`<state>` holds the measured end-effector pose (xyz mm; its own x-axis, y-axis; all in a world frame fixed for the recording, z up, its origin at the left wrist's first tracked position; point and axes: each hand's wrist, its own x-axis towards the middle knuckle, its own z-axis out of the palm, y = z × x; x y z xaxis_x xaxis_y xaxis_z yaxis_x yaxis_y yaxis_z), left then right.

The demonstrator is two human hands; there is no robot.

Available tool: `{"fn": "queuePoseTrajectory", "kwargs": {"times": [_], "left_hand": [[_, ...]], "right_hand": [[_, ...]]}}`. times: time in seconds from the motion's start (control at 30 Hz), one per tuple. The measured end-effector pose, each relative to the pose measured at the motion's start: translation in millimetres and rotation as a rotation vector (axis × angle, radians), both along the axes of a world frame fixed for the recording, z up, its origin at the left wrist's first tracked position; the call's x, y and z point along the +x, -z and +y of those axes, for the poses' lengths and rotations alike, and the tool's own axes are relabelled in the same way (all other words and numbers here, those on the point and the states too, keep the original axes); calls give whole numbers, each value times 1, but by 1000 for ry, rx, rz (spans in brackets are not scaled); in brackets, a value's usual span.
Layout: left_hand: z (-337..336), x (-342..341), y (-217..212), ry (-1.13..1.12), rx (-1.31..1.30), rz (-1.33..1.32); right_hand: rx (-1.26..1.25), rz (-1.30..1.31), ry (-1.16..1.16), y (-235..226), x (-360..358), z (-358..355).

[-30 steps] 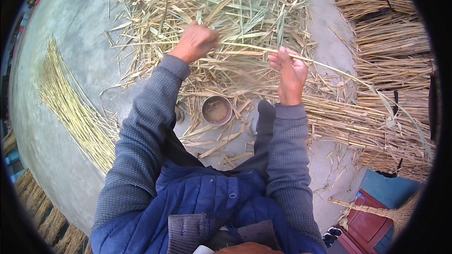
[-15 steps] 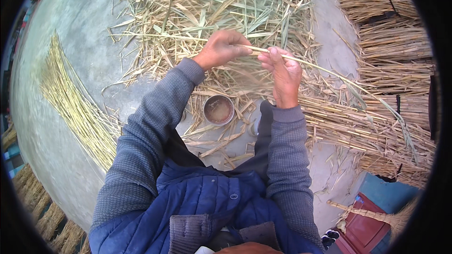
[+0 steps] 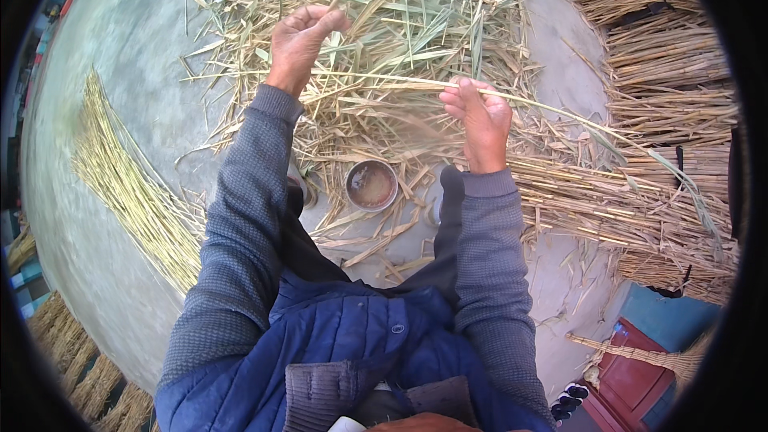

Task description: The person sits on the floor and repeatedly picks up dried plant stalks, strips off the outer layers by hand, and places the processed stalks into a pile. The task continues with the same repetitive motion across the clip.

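Right hand (image 3: 478, 118): closed around a long reed stalk (image 3: 560, 112), which is stretched rightward over the straw pile (image 3: 400, 24).
Left hand (image 3: 298, 40): raised, fingers loosely curled, nothing clearly gripped.
Ground: small round bowl (image 3: 372, 185) set between the forearms.

Dry matt straw (image 3: 416, 40) (rough), smooth concrete floor (image 3: 136, 72)

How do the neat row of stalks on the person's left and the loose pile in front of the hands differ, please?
The row of stalks lies parallel, stripped and yellow; the loose pile is tangled, criss-crossed, with greenish leaves. The row lies apart from both hands; the pile lies under the left hand and right hand. Both rest on the concrete floor.
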<state>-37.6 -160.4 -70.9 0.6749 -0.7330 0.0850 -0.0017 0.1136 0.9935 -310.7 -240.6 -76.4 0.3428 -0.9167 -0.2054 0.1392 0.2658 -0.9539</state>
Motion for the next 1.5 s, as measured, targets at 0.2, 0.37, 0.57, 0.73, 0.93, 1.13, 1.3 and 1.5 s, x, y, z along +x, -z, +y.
{"fn": "queuePoseTrajectory", "kwargs": {"times": [0.2, 0.37, 0.57, 0.73, 0.93, 1.13, 1.3, 1.5], "left_hand": [[7, 14, 15, -100, 345, -1336], [-14, -53, 23, 292, -105, -1233], [-3, -23, -4, 305, 389, -1383], [-13, -50, 2, 322, -87, -1142], [-20, -48, 8, 362, -23, -995], [-14, -31, 2, 444, 72, -981], [-23, -53, 8, 489, -4, -862], [-25, -59, 1, 549, 149, -512]], "right_hand": [[-4, 11, -33, -2, -7, -4], [-4, -13, -54, -1, 6, 1], [-69, -65, 155, -13, -11, -16], [-51, -67, 7, -7, 7, 1], [-176, -121, -46, -8, 10, 7], [-200, -127, -72, -6, 7, 5], [-190, -108, -45, -6, 10, 9], [-122, -136, -37, -6, 6, 6]]}}
